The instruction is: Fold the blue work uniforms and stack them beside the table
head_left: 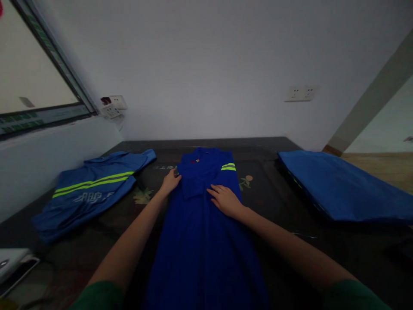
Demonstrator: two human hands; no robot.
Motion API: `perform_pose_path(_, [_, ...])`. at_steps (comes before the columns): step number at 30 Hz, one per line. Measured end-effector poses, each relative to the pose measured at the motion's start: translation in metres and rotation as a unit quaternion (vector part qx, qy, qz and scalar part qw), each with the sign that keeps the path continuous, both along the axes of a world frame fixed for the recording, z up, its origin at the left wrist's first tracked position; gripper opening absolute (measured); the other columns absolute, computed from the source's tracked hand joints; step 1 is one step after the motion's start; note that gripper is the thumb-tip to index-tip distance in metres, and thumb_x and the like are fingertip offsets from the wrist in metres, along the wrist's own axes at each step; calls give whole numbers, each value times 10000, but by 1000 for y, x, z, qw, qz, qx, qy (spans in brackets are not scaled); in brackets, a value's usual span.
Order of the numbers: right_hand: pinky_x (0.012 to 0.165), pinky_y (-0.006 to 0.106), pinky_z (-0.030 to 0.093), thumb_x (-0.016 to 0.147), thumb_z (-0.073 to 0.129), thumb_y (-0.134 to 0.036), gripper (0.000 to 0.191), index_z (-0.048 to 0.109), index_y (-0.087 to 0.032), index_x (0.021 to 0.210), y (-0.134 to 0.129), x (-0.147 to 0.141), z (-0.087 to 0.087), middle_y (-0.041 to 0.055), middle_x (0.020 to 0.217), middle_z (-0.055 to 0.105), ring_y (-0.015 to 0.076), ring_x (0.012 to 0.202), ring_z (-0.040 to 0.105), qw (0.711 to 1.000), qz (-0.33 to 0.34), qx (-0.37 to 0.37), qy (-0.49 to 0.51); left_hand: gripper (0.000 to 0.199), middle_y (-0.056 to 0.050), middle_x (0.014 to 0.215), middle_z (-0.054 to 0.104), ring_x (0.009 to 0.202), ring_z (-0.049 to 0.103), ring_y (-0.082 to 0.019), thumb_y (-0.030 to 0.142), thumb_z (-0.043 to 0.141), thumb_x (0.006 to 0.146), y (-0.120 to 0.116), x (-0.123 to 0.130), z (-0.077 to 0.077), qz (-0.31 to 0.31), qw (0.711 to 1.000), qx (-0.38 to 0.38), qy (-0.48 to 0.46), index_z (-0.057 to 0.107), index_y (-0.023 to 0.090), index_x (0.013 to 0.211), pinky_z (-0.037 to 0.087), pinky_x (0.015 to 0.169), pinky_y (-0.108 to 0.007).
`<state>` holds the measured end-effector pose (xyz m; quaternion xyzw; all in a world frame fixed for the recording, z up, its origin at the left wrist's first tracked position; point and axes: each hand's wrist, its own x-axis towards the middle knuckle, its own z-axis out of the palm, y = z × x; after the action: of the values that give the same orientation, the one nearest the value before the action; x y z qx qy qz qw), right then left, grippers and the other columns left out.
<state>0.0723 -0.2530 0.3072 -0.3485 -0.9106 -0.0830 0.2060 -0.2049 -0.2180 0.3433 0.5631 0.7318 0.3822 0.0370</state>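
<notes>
A deep blue work garment (206, 241) lies lengthwise in front of me, its collar at the far end. Its sides look folded in, and a sleeve with two yellow-green stripes shows at the upper right. My left hand (170, 182) is at the garment's left edge, thumb and fingers closed on the cloth. Flat on the front of the garment, to the right of the folded sleeve end, rests my right hand (225, 200) with its fingers stretched out. The near end of the garment runs out of view at the bottom.
On the dark table (258, 172), another blue garment (100, 181) with yellow-green stripes lies at left. A folded blue stack (342, 185) is at right. A white device (13, 262) stands at the near left corner. The wall (206, 73) closes off the far side.
</notes>
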Motion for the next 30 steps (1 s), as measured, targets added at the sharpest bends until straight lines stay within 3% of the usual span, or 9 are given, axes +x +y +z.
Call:
perform_pose_path(4, [1029, 469, 406, 935, 478, -296, 436, 534, -149, 1341, -5, -13, 0, 157, 1414, 484, 304, 1274, 468, 1000, -5, -2, -3, 495, -130, 1178, 661, 1025, 647, -216, 201, 633, 821, 24, -5, -1, -20, 999, 34, -29, 520, 138, 1298, 484, 902, -310])
perform_pose_path(8, [1090, 487, 339, 947, 463, -338, 484, 473, -144, 1390, -7, -13, -4, 137, 1458, 435, 299, 1326, 408, 1000, 3, -9, 16, 373, -104, 1118, 678, 1013, 634, -196, 144, 594, 817, 40, -7, -3, -14, 997, 74, -5, 619, 136, 1189, 478, 911, -295])
perform_pose_path(17, [1108, 505, 301, 955, 447, -421, 508, 422, -233, 1426, -9, -6, -6, 106, 1516, 347, 288, 1376, 339, 999, 31, -16, 34, 338, -93, 989, 685, 913, 642, -196, 151, 514, 843, 55, -21, -4, 21, 995, 87, 36, 650, 129, 1153, 490, 867, -301])
perform_pose_path(19, [1113, 510, 289, 954, 448, -430, 520, 408, -239, 1435, -7, -5, -8, 103, 1526, 328, 291, 1388, 316, 999, 36, -15, 32, 334, -119, 1009, 671, 946, 633, -222, 137, 521, 831, 52, -20, -4, 15, 996, 73, 46, 664, 124, 1133, 484, 890, -335])
perform_pose_path(23, [1124, 524, 259, 957, 427, -461, 543, 352, -277, 1462, -5, -4, -15, 82, 1545, 290, 287, 1414, 261, 999, 42, -7, 22, 359, -169, 1288, 529, 1227, 469, -339, 193, 537, 834, 37, -3, -3, 35, 984, 112, 136, 646, 175, 1176, 380, 1013, -511])
perform_pose_path(24, [1126, 525, 253, 958, 419, -468, 547, 342, -282, 1466, -5, -4, -17, 79, 1547, 285, 286, 1417, 252, 999, 42, -6, 20, 359, -158, 1333, 498, 1272, 423, -342, 202, 525, 845, 33, 6, -3, 19, 976, 127, 176, 639, 191, 1185, 344, 1043, -529])
perform_pose_path(26, [1128, 528, 244, 961, 405, -473, 547, 337, -280, 1469, -5, -5, -18, 80, 1547, 285, 286, 1419, 248, 999, 42, -6, 16, 336, -128, 1338, 513, 1286, 424, -293, 203, 486, 874, 27, 29, -5, -73, 960, 128, 239, 643, 200, 1170, 316, 1086, -490])
perform_pose_path(28, [1130, 531, 237, 965, 397, -469, 537, 357, -267, 1461, -5, -5, -17, 91, 1536, 309, 288, 1416, 256, 999, 38, -6, 15, 330, -104, 1320, 551, 1266, 463, -230, 215, 441, 907, 21, 55, -9, -199, 943, 101, 248, 641, 194, 1170, 331, 1099, -417])
perform_pose_path(30, [1133, 533, 229, 963, 404, -464, 520, 402, -252, 1437, -5, -6, -16, 99, 1516, 349, 290, 1410, 270, 999, 36, -6, 15, 362, -86, 1363, 537, 1287, 456, -194, 248, 390, 941, 16, 78, -15, -287, 925, 81, 235, 607, 201, 1226, 337, 1102, -384])
